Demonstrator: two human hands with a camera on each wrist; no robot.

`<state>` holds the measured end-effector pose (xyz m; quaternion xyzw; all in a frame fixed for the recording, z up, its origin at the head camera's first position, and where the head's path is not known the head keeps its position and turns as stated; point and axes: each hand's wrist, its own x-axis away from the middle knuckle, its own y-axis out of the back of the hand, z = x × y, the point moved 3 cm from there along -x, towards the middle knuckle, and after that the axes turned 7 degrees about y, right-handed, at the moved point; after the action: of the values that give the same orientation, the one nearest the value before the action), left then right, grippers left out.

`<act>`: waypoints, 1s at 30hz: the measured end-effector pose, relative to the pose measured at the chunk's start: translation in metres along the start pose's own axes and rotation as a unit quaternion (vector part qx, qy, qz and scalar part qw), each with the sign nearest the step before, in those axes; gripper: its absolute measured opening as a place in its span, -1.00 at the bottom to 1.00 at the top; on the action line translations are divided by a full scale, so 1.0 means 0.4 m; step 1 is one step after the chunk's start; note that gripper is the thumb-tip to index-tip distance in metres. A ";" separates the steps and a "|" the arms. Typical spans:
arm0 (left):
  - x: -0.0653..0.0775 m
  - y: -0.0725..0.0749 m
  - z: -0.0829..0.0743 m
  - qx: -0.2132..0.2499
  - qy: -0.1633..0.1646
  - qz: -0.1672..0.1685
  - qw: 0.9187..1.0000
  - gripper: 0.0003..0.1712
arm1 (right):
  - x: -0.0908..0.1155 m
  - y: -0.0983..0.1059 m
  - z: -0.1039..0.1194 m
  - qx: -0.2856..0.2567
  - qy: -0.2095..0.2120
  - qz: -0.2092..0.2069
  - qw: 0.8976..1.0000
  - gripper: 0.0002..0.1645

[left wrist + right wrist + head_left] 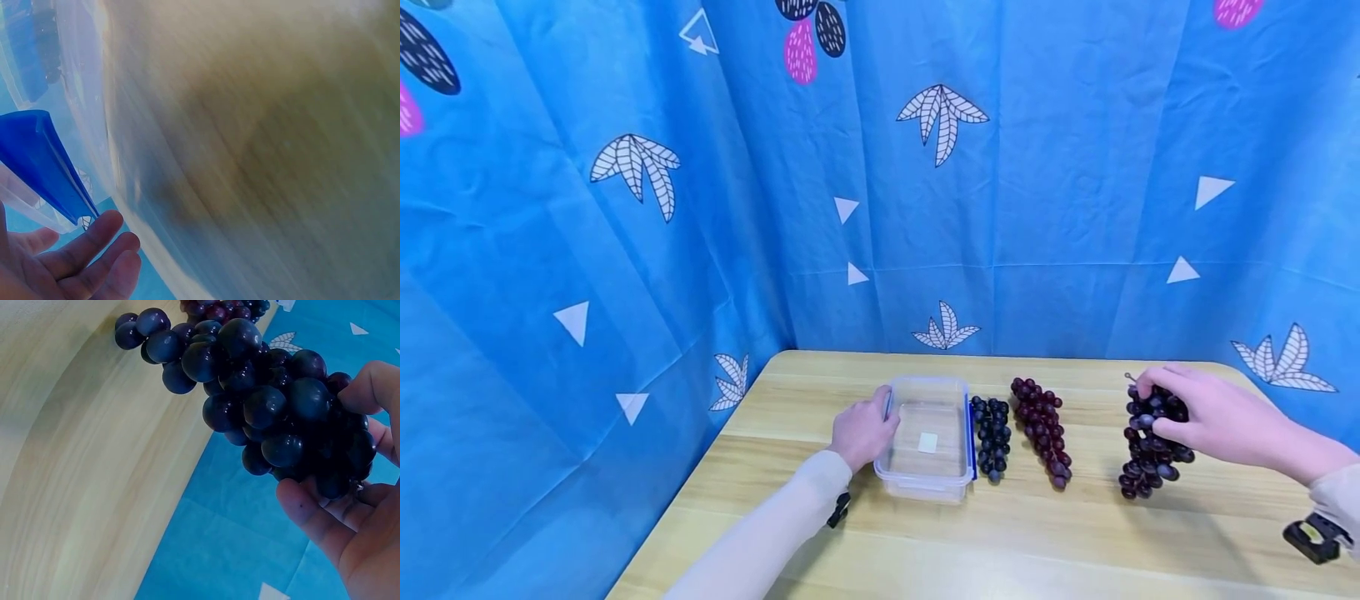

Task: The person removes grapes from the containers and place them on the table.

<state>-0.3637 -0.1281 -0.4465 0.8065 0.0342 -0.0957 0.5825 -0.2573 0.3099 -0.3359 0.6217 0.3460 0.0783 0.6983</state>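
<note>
In the head view my left hand (861,429) is at the left side of a clear plastic food container (928,481), gripping its edge. The left wrist view shows the fingertips (109,220) against the end of its blue latch flap (40,159), with the thumb on the flap's other side. A small pale square lies on the container's bottom. To the right, my right hand (1217,421) holds a bunch of dark purple grapes (1150,458) by its upper end, thumb and fingers round it. The bunch hangs above the table, its stem loop showing at the top.
A bunch of black grapes (992,437) lies along the container's right side. Beside it is a bunch of red grapes (1043,429). All this is on a light wooden table (977,550), with a blue patterned curtain (1060,183) behind and to the left.
</note>
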 end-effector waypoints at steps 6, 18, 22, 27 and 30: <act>0.001 0.000 0.005 0.003 0.004 -0.001 1.000 -0.35 | -0.015 -0.024 -0.006 -0.009 -0.011 0.006 1.000 -0.64; 0.008 -0.001 0.006 0.007 0.004 -0.005 1.000 -0.37 | -0.060 -0.078 -0.029 -0.026 -0.022 0.015 0.999 -0.63; 0.008 -0.001 0.006 0.007 0.004 -0.004 1.000 -0.37 | -0.071 -0.098 -0.037 -0.032 -0.028 0.017 0.999 -0.64; 0.006 -0.003 0.005 0.006 0.007 0.002 1.000 -0.35 | -0.081 -0.121 -0.052 -0.035 -0.035 0.019 0.999 -0.65; 0.006 -0.005 0.004 0.004 0.009 0.001 1.000 -0.35 | -0.086 -0.132 -0.063 -0.040 -0.039 0.022 0.998 -0.66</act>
<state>-0.3619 -0.1290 -0.4492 0.8095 0.0385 -0.0880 0.5792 -0.3147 0.3004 -0.3711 0.6035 0.3011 0.0829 0.7337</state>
